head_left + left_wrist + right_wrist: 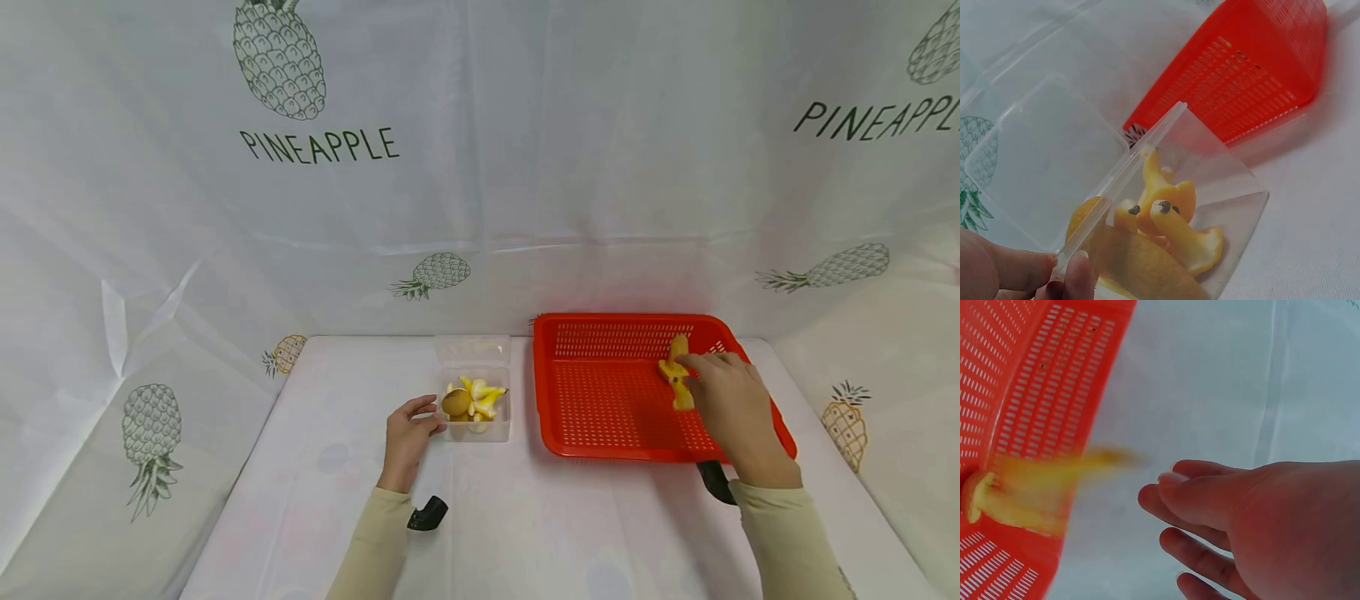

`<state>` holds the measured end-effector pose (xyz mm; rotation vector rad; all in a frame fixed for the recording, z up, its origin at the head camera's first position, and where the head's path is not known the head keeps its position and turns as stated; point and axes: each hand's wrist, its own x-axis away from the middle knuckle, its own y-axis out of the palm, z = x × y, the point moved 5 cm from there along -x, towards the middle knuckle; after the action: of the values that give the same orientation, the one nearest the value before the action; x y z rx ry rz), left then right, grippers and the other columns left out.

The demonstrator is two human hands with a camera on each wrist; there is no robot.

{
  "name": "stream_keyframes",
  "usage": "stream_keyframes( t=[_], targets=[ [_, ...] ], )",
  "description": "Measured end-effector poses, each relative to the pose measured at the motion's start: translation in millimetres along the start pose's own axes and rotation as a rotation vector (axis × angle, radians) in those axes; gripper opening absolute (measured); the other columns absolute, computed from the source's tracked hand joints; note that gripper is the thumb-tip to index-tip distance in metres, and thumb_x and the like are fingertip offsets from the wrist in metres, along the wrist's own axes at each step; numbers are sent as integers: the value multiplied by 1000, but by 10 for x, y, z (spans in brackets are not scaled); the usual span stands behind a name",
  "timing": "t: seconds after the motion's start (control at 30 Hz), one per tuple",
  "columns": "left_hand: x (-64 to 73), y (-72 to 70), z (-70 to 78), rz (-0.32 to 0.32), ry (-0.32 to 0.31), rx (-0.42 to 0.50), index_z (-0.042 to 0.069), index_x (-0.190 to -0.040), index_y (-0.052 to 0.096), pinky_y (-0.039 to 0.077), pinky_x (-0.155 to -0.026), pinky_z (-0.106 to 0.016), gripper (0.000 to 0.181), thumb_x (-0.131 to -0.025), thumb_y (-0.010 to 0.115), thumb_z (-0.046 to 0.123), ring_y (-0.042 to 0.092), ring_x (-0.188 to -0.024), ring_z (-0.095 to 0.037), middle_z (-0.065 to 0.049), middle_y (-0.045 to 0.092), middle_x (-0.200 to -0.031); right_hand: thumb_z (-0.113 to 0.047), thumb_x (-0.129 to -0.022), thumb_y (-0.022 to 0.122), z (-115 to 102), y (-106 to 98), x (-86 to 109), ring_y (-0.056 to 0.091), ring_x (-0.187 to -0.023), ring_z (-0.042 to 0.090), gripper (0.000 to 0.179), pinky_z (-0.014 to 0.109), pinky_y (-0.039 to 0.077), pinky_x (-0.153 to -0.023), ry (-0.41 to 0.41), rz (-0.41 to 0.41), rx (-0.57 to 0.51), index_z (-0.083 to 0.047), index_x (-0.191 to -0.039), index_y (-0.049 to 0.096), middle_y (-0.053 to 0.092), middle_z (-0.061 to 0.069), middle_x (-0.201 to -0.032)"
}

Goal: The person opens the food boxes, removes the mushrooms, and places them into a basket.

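Note:
My left hand [407,437] pinches the near-left edge of a clear plastic box [477,432] between thumb and fingers. Inside lie several yellow banana-like pieces [1179,231] with dark tips, and a brownish oval piece [456,402]. Over the right side of a red perforated basket [592,408] hovers my right hand [733,408], fingers loosely bent and holding nothing. Just off its fingertips, a yellow piece [1054,472] appears motion-blurred in the right wrist view, apart from the hand. Another yellow piece [678,346] lies in the basket by that hand.
The box's clear lid [472,350] is swung back behind it. A black curved object [428,513] shows beside the left wrist, another black object [716,482] beside the right wrist. A pineapple-printed sheet [480,183] hangs behind the white tabletop [525,533].

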<state>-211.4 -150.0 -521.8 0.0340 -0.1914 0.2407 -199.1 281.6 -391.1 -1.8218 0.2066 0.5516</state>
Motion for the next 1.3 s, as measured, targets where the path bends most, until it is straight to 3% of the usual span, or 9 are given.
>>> stream_keyframes(
  t=[0.1, 0.2, 0.37, 0.53, 0.83, 1.3],
  targets=[
    [2, 0, -1, -1, 3, -1, -14, -134, 62, 66, -74, -25, 38, -96, 64, -11, 64, -80, -13, -18, 59, -113, 11, -80, 83, -37, 38, 3, 59, -106, 51, 37, 69, 53, -86, 7, -32, -9, 6, -115, 74, 72, 32, -111],
    [4, 0, -4, 0, 7, -2, -14, -135, 62, 66, -75, -27, 38, -96, 64, -11, 64, -80, -13, -19, 59, -113, 10, -80, 85, -148, 83, 10, 62, -101, 49, 36, 67, 56, -85, -45, -17, -29, 5, -114, 75, 74, 29, -108],
    [14, 7, -2, 3, 4, -6, -13, -135, 62, 67, -81, -33, 38, -97, 65, -10, 64, -80, -13, -18, 59, -113, 11, -77, 87, -480, 158, 27, 65, -95, 43, 36, 62, 59, -81, -185, 41, -52, 4, -110, 76, 75, 22, -101],
    [22, 15, -4, 7, 0, -8, -13, -135, 62, 67, -81, -33, 38, -98, 64, -10, 64, -81, -14, -18, 59, -114, 10, -78, 87, -836, 289, 23, 66, -98, 39, 35, 55, 60, -83, -264, 49, -94, 1, -111, 77, 76, 16, -103],
    [13, 14, -10, 8, 9, -5, -13, -134, 62, 67, -78, -31, 38, -97, 63, -12, 64, -81, -14, -19, 59, -113, 3, -80, 89, -1374, 620, -35, 66, -105, 34, 35, 47, 61, -88, -320, -10, -134, -2, -112, 77, 75, 12, -110],
    [22, 13, 5, 2, 6, 8, -13, -135, 61, 67, -77, -30, 39, -96, 62, -12, 62, -81, -14, -19, 59, -114, 1, -77, 92, -1919, 1024, -122, 66, -100, 27, 33, 41, 60, -86, -396, -51, -136, -9, -105, 78, 75, 5, -103]
  ],
)
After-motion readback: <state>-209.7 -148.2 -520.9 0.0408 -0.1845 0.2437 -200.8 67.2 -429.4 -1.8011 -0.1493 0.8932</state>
